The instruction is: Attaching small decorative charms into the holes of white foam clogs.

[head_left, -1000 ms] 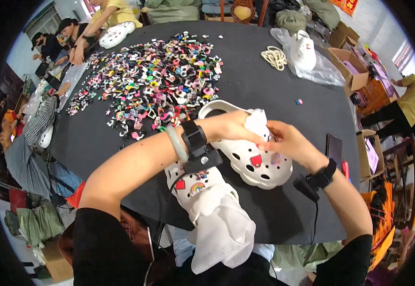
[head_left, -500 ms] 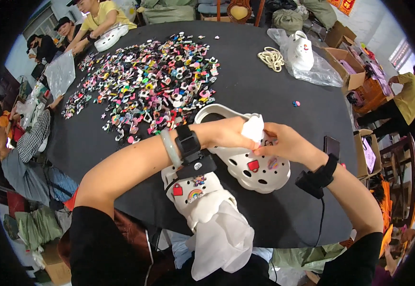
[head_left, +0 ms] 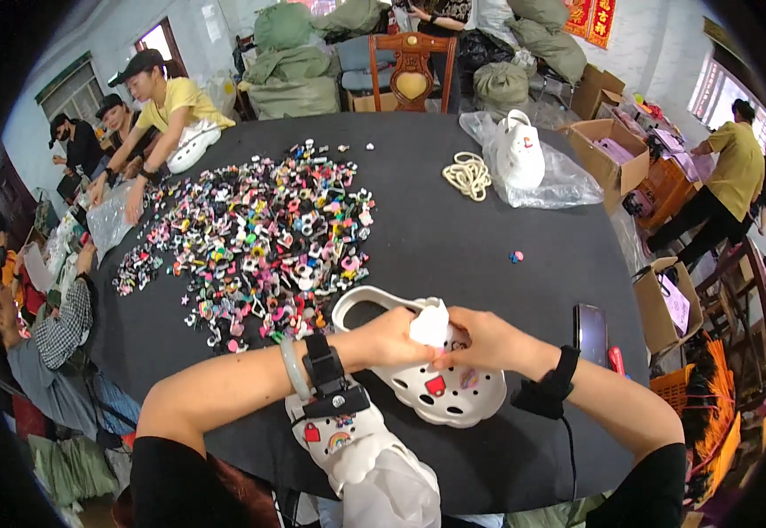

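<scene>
Both my hands work at the upper of a white foam clog (head_left: 458,400) lying on the black table. My left hand (head_left: 390,338) is closed at the shoe's opening, beside a white paper wad (head_left: 430,326). My right hand (head_left: 493,341) grips the opening's other side, its thumb on top close to a small pink charm. What the fingertips pinch is partly hidden. A red bag-shaped charm (head_left: 436,385) and a pastel oval charm (head_left: 470,377) sit on this clog. Nearer me, below my left wrist, lies a second clog (head_left: 361,444) with charms and white stuffing paper (head_left: 392,488).
A broad pile of colourful shoe charms (head_left: 260,238) covers the table's left. At the far right are a cord coil (head_left: 467,176) and a white clog (head_left: 521,158) on clear plastic. A phone (head_left: 590,333) lies right of my right wrist. A person in yellow (head_left: 176,106) sits far left.
The view has tilted up, so the table sits lower in it. Both hands stay on the clog with little visible change. The far-left person's hands have moved to a clear plastic bag.
</scene>
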Motion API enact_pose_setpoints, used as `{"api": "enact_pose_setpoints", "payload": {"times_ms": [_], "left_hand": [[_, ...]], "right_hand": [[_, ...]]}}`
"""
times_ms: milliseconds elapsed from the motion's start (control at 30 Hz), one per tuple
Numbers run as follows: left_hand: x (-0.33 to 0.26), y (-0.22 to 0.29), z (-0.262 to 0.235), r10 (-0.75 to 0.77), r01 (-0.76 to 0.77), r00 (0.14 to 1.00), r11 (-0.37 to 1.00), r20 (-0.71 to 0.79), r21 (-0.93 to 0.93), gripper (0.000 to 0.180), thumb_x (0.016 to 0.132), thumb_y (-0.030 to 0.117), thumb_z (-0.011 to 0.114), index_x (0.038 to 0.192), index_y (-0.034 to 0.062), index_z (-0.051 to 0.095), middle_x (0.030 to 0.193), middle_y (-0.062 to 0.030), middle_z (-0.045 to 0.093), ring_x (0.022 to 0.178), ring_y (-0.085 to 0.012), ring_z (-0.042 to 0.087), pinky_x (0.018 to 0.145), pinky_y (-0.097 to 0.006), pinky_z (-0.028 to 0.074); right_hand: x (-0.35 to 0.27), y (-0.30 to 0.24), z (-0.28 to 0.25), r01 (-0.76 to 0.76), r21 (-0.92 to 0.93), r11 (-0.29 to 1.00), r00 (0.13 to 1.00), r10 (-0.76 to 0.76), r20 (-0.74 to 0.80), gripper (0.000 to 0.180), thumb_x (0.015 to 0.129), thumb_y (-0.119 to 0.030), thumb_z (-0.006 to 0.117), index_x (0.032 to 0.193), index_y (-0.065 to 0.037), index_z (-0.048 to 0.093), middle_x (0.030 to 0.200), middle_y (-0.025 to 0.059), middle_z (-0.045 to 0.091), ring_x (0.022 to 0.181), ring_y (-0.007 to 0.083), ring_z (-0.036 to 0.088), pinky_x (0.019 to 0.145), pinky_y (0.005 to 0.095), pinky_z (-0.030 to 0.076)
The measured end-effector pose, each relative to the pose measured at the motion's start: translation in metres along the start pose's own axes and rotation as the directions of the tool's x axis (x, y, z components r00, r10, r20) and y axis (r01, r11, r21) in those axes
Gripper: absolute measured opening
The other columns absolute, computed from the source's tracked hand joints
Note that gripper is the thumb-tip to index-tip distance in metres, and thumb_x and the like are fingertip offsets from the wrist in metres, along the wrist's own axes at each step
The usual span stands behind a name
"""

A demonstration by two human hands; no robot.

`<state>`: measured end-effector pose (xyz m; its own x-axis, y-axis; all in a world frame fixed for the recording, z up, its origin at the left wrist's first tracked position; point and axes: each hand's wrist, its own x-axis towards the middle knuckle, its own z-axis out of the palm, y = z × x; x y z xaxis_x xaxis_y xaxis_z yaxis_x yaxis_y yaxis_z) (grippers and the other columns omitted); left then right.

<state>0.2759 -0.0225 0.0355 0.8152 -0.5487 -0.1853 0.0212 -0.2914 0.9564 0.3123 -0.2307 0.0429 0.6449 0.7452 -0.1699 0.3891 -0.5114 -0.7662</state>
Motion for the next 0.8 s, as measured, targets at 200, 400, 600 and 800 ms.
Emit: {"api": "enact_pose_setpoints", "payload": {"times_ms": [200,400,600,800], "left_hand": [[0.001,-0.009,0.003,-0.007,0.014,0.998,0.993,-0.058,0.12,0.022,0.085,0.019,0.068,0.099,0.0027,0.068,0.087,-0.0044,0.069,0.081,-0.0103,0.061,0.075,-0.028,0.048],[0.003,0.004,0.003,-0.112,0.112,0.993,0.994,-0.039,0.014,0.023,0.085,0.018,0.068,0.103,0.0034,0.067,0.093,-0.0042,0.068,0.086,-0.0108,0.061,0.078,-0.028,0.048],[0.003,0.007,-0.002,-0.186,0.19,0.98,0.981,0.069,-0.045,0.035,0.083,0.024,0.07,0.112,0.0051,0.064,0.107,-0.0056,0.065,0.103,-0.0161,0.058,0.094,-0.03,0.041],[0.003,-0.003,-0.005,-0.135,0.138,0.99,0.987,0.044,-0.082,0.029,0.081,0.021,0.072,0.104,0.0056,0.066,0.099,-0.0043,0.066,0.094,-0.014,0.059,0.088,-0.028,0.043]], "right_hand": [[-0.003,0.002,0.005,0.02,0.019,1.0,0.997,-0.019,-0.081,0.062,0.068,-0.033,0.082,0.116,-0.003,0.058,0.089,0.0142,0.066,0.08,0.0269,0.066,0.071,0.0359,0.051],[-0.007,0.002,0.006,-0.045,0.071,0.996,0.997,0.049,-0.067,0.057,0.072,-0.031,0.079,0.116,-0.002,0.057,0.091,0.0142,0.066,0.082,0.025,0.065,0.071,0.034,0.051],[-0.016,0.006,0.018,0.014,0.356,0.934,1.0,-0.004,-0.027,0.066,0.081,-0.034,0.072,0.129,0.003,0.045,0.105,0.0137,0.062,0.086,0.0202,0.064,0.073,0.0307,0.052],[-0.013,-0.004,0.022,-0.03,0.339,0.941,1.0,0.026,0.014,0.061,0.084,-0.034,0.07,0.127,0.002,0.044,0.104,0.0111,0.061,0.085,0.0151,0.062,0.064,0.0273,0.053]]}}
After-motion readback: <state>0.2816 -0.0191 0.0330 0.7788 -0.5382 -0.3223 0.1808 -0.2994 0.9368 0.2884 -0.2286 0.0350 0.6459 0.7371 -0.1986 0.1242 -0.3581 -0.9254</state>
